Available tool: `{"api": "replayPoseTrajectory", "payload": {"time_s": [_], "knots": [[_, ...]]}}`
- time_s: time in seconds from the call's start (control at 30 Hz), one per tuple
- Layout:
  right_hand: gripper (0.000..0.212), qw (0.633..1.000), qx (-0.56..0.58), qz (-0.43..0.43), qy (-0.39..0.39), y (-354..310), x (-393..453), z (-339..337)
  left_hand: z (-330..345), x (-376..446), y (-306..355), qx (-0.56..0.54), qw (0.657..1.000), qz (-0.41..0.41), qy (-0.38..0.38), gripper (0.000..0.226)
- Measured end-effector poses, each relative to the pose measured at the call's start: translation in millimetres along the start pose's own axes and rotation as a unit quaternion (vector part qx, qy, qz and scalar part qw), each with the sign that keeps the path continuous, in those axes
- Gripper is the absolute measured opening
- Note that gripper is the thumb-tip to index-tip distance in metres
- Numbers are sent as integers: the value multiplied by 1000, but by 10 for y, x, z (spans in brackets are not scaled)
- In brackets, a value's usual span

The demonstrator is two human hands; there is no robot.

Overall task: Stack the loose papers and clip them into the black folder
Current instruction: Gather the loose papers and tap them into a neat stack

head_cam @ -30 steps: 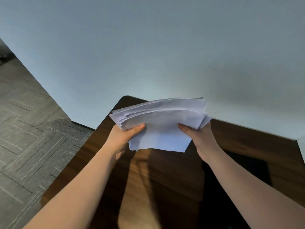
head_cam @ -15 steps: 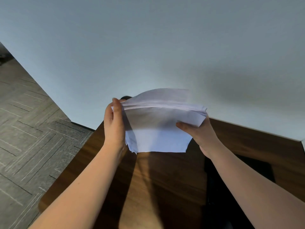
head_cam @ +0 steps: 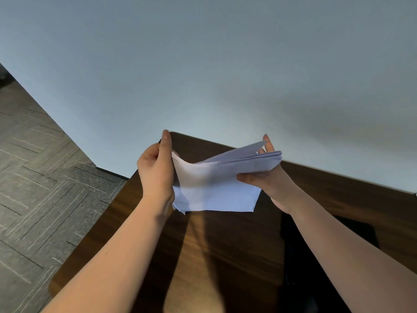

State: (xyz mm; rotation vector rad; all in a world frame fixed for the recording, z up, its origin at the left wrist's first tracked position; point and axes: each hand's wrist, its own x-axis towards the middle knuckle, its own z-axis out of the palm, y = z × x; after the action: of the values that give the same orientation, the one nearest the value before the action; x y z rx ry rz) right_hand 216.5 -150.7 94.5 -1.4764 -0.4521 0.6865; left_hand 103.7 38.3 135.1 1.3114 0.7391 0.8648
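A loose stack of white papers [head_cam: 216,188] hangs in the air above the dark wooden table [head_cam: 225,245], sagging in the middle with uneven edges. My left hand [head_cam: 155,170] presses flat against the stack's left edge, fingers pointing up. My right hand [head_cam: 268,175] grips the right edge, thumb underneath and fingers behind the sheets. The black folder [head_cam: 293,249] lies flat on the table at the right, largely hidden under my right forearm.
A pale wall [head_cam: 203,64] runs right behind the table's far edge. The table's left edge drops off to a grey patterned floor [head_cam: 45,177].
My left hand has shifted from a pinch under the stack to standing upright against its left edge. The right side of the stack has tipped up and the sheets have bowed.
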Motion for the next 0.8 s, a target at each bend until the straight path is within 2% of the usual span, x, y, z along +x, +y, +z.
{"api": "replayPoseTrajectory", "payload": {"time_s": [0.03,0.1,0.17,0.2,0.27,0.33,0.47,0.53,0.6,0.67,0.8], "knots": [[117,1000,-9,8,-20,-21,-9,-12,12,-8,-13,-4,1000,2,-5,67],[86,999,-26,20,-35,-28,-25,-22,26,-17,-18,-1,1000,9,-7,74],[47,1000,-9,24,8,12,-26,-19,-2,7,-65,23,999,22,-14,74],[34,999,12,26,39,27,-25,-2,-23,16,-100,37,999,27,-23,72],[22,995,36,24,89,54,-16,28,-68,13,-199,53,996,23,-61,57],[19,992,45,13,114,46,-27,53,-112,-36,-288,50,994,-11,-98,50],[26,990,61,-36,125,-47,-69,45,-139,-1,-324,-17,993,-45,-104,59],[38,990,62,-48,121,-68,-54,32,-122,42,-329,-24,994,-42,-102,69],[57,991,51,-29,123,-30,-19,21,-96,49,-355,-23,993,-35,-112,80],[68,992,32,-12,123,51,19,9,-74,59,-386,-8,991,-35,-128,79],[72,994,10,10,105,188,64,-13,-65,108,-520,16,979,-76,-186,77]]}}
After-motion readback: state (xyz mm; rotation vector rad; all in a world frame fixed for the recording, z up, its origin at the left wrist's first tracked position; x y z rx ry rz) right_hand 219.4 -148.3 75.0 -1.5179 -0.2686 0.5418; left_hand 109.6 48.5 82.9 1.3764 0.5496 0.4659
